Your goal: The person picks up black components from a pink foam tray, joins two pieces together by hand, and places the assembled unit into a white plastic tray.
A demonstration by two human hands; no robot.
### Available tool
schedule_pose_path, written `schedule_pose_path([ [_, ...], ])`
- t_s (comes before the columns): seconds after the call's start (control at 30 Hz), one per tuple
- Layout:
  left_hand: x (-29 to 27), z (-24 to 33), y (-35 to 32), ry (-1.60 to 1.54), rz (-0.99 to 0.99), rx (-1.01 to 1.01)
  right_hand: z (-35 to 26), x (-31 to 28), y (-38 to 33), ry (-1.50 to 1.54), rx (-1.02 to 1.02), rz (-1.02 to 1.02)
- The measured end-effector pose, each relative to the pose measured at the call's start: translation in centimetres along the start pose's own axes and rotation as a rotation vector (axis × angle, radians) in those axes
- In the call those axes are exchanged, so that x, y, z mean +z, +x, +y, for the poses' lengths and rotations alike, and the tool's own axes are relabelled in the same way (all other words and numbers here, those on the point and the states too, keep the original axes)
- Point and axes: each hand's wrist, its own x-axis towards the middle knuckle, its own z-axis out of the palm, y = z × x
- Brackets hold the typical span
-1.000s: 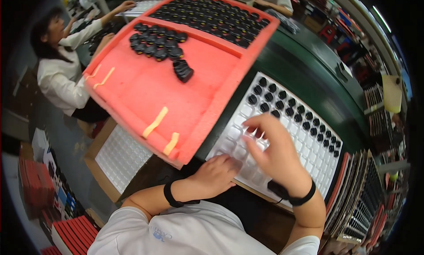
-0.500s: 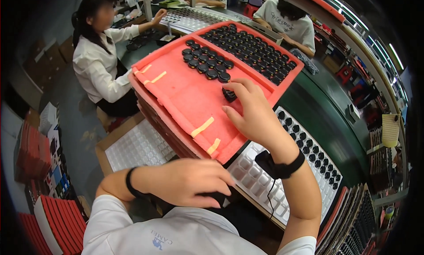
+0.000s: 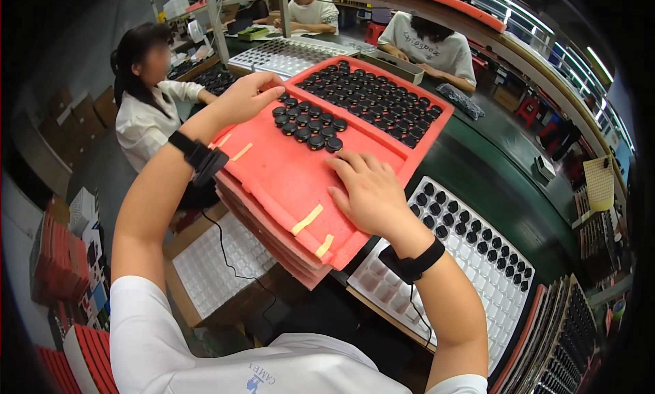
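Observation:
My left hand (image 3: 249, 97) reaches to the far left corner of the pink foam tray (image 3: 273, 179). Its fingers are bent, with a gap between thumb and finger, beside a group of round black parts (image 3: 310, 124). At the near right end of that group is my right hand (image 3: 372, 193), its thumb apart from its fingers. Its fingertips are by the last parts; a dark bit shows there, too hidden to make out. More black parts (image 3: 368, 100) fill the tray's other compartment, past a divider.
The pink tray tops a stack of similar trays. At right, a white moulded tray (image 3: 471, 278) holds rows of black parts. Another white tray (image 3: 222, 257) lies in a carton below left. A person (image 3: 147, 104) sits at left, another (image 3: 433, 49) across the green table (image 3: 491, 162).
My left hand has swung from near my body up to the tray's far left. My right hand has moved slightly left and down, and the black piece seen between its fingers no longer shows there.

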Motion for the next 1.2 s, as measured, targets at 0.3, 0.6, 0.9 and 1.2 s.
schedule_pose_path([
  [0.3,4.1,-5.5,4.2,0.436,-0.171,0.088,0.3,0.7,-0.5,-0.018,-0.015,0.081],
  [0.6,5.9,-2.6,3.2,0.606,-0.208,0.018,1.0,0.8,-0.5,0.014,-0.006,0.109],
  [0.9,5.6,-3.6,1.2,0.414,-0.24,0.174,0.8,1.1,-0.5,-0.039,-0.025,0.109],
  [1.2,4.7,-1.5,-0.7,0.349,-0.379,0.091,0.9,1.0,-0.7,-0.013,-0.018,0.085],
])
